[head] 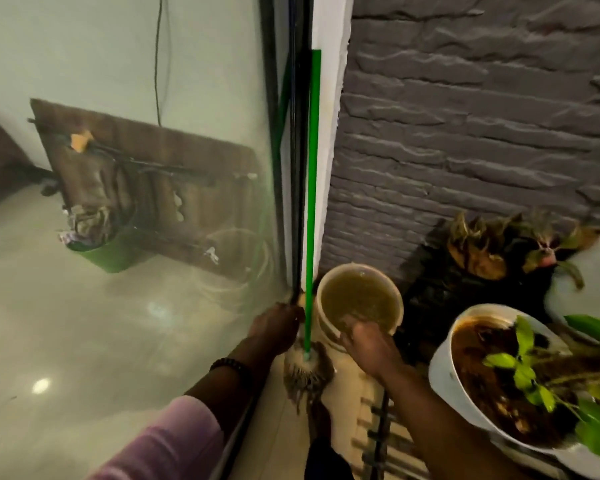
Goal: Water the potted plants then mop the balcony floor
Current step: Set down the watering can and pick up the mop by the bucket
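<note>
A mop with a green handle [313, 188] leans upright in the corner beside the glass door, its stringy head [307, 374] on the floor. A white bucket [326, 327] of murky water stands just right of it. My left hand [274, 327] reaches to the foot of the door frame by the mop handle; whether it grips the handle is unclear. My right hand [364, 344] rests on the bucket's near rim, fingers over the edge. A white pot [444, 379] with dark wet soil and a green seedling [523, 362] sits at the lower right.
A glass sliding door [125, 202] fills the left, showing a room inside. A grey brick wall [465, 133] rises behind. Dark-leaved plants [482, 247] and a white container [589, 271] stand against it. A metal grate [381, 431] lies on the tiled floor.
</note>
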The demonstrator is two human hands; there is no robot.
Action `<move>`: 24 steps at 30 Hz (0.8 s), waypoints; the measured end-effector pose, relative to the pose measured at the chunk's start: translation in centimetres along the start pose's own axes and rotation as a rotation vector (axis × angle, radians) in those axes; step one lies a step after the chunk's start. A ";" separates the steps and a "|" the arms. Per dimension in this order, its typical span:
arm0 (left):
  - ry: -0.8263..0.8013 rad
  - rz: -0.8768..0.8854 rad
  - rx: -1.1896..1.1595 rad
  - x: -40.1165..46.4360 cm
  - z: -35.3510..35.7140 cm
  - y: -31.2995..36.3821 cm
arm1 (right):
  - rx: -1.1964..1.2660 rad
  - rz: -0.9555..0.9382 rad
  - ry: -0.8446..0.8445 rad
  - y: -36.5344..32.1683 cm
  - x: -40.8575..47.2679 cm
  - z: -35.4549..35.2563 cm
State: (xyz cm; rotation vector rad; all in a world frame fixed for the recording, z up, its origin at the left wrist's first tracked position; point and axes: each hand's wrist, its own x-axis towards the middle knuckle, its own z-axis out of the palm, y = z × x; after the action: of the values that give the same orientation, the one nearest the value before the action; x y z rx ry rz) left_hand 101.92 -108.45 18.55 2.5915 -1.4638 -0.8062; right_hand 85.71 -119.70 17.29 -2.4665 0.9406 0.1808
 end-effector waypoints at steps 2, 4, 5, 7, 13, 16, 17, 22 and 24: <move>-0.003 -0.038 -0.003 3.4 -1.8 0.3 | 0.009 -0.020 -0.032 0.5 4.2 -1.8; -0.003 -0.075 -0.024 6.5 -3.8 0.5 | 0.048 -0.037 -0.029 0.6 7.6 -3.6; 0.005 -0.103 -0.057 8.2 -4.9 0.6 | 0.052 -0.060 -0.014 0.8 9.4 -4.5; 0.049 -0.154 -0.124 11.1 -7.3 1.0 | 0.064 -0.106 -0.003 0.9 12.5 -6.4; 0.249 -0.170 -0.215 18.5 -14.2 2.3 | 0.093 -0.170 0.033 0.5 19.0 -10.7; 0.355 -0.227 -0.338 22.2 -17.0 3.6 | 0.120 -0.165 0.061 0.4 20.6 -11.8; 0.384 -0.244 -0.385 23.3 -17.7 4.0 | 0.124 -0.166 0.074 0.5 21.0 -11.9; 0.471 -0.285 -0.738 27.7 -19.8 4.8 | 0.074 -0.164 0.088 0.9 22.9 -12.9; 0.501 -0.309 -0.824 28.9 -20.1 4.9 | 0.089 -0.140 0.090 1.1 23.7 -13.2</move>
State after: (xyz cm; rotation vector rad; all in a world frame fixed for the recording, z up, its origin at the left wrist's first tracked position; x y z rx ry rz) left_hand 119.45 -138.58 25.46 2.1339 -0.4497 -0.5445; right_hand 102.20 -140.81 21.53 -2.4638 0.7898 -0.0188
